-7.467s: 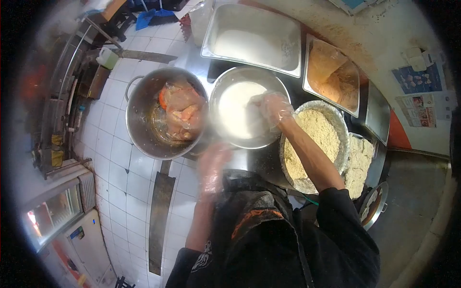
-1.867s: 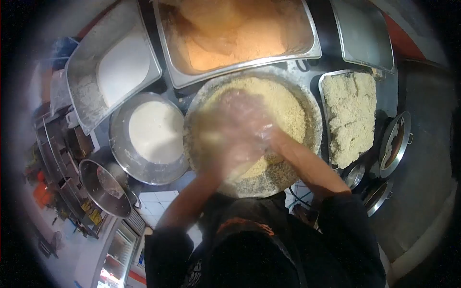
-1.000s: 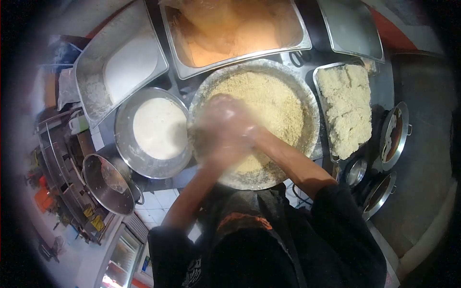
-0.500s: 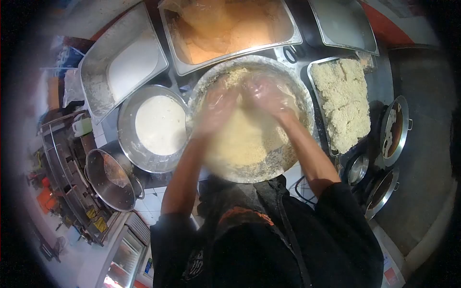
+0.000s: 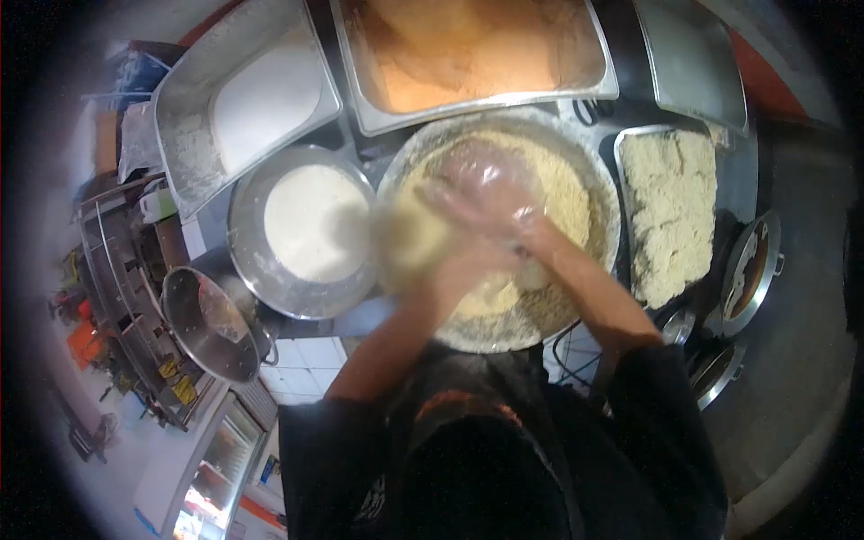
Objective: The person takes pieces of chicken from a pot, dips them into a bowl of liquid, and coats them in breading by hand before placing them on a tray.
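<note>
A wide metal basin (image 5: 605, 216) holds pale yellow, crumb-like meal (image 5: 562, 171), with darker residue along its near inner wall. Over the meal, my right hand (image 5: 490, 184) wears a clear plastic glove, its fingers reaching out toward the left. My left hand (image 5: 481, 261) is crossed just below it, close to the right wrist, and motion smears its fingers. A blurred pale yellow patch (image 5: 412, 232) shows left of the hands, overlapping the basin's rim; what it is I cannot tell.
Left of the basin stands a metal bowl (image 5: 247, 270) of white liquid (image 5: 310, 216). Behind are a pan (image 5: 184, 148) of white powder and one (image 5: 360, 103) of orange powder. A tray (image 5: 625, 148) of pale, lumpy food (image 5: 670, 216) sits right. A deep pot (image 5: 211, 342) stands lower left.
Both hands were apart and blurred near the basin's far side; now they have come together, the left crossing below the right. The whole view has shifted slightly.
</note>
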`<state>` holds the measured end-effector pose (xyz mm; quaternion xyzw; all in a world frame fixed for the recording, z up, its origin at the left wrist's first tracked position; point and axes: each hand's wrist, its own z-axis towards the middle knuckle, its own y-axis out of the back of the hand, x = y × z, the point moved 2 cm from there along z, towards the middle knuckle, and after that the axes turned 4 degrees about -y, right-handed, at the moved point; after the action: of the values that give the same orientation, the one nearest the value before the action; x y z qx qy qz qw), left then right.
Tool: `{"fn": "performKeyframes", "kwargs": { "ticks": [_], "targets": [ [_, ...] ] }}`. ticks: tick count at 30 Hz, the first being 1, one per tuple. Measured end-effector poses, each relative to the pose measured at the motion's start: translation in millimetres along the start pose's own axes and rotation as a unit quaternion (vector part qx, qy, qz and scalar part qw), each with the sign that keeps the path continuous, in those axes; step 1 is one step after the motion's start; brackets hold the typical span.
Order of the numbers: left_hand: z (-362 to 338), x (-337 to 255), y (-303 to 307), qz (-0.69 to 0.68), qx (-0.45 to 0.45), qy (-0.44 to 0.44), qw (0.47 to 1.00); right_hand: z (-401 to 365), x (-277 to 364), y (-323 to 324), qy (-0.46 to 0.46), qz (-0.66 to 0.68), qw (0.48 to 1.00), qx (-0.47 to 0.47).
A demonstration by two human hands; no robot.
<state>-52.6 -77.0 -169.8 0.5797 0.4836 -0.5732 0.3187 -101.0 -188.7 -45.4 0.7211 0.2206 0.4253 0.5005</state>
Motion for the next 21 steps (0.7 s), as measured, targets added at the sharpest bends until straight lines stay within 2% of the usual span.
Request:
{"fn": "performKeyframes", "kwargs": {
  "ticks": [2,3,4,5,6,8,10,12,13,14,15,16,18,19,20,21],
  "targets": [
    [-9,-11,9,-0.004,0.021,0.014,1.0,-4,-12,-19,0.036,-0.079,0.99,-0.113],
    [-14,-16,15,0.01,0.018,0.013,1.0,3,-8,-8,0.042,-0.091,0.988,-0.118],
    [-26,-21,20,0.026,0.004,0.016,1.0,10,5,2,-0.039,0.095,0.994,-0.044],
    [-37,-25,27,0.072,-0.005,0.012,0.997,13,15,4,-0.122,0.284,0.95,0.04],
    [-46,-29,34,0.134,-0.009,0.01,0.991,15,21,5,-0.126,0.295,0.946,0.048],
    [-58,-33,39,0.219,-0.007,0.005,0.976,19,22,6,-0.098,0.179,0.978,0.041],
    [-67,-33,41,0.239,0.002,0.006,0.971,27,9,-22,-0.069,0.161,0.984,0.03],
    [-68,-15,41,0.306,0.063,0.014,0.95,7,24,-50,-0.058,0.146,0.987,0.016],
    [-98,78,59,0.619,0.211,-0.119,0.747,10,31,-60,-0.063,0.165,0.984,-0.025],
    [-67,-12,39,0.477,0.059,-0.007,0.877,22,31,-67,-0.062,0.179,0.979,-0.071],
    [-61,-46,35,0.46,-0.007,0.002,0.888,31,27,-68,-0.061,0.195,0.973,-0.112],
    [-61,-53,38,0.458,-0.031,0.004,0.888,31,31,-53,-0.061,0.195,0.973,-0.11],
    [-62,-55,43,0.442,-0.041,0.006,0.896,29,52,-4,-0.129,0.182,0.974,0.039],
    [-61,-51,43,0.436,-0.042,0.003,0.899,35,50,-1,-0.142,0.188,0.968,0.087],
    [-63,-50,45,0.425,-0.041,0.001,0.904,35,52,-8,-0.137,0.191,0.968,0.091],
    [-70,-53,42,0.422,-0.039,0.008,0.906,28,59,-17,-0.173,0.256,0.951,-0.014]
  ]
}}
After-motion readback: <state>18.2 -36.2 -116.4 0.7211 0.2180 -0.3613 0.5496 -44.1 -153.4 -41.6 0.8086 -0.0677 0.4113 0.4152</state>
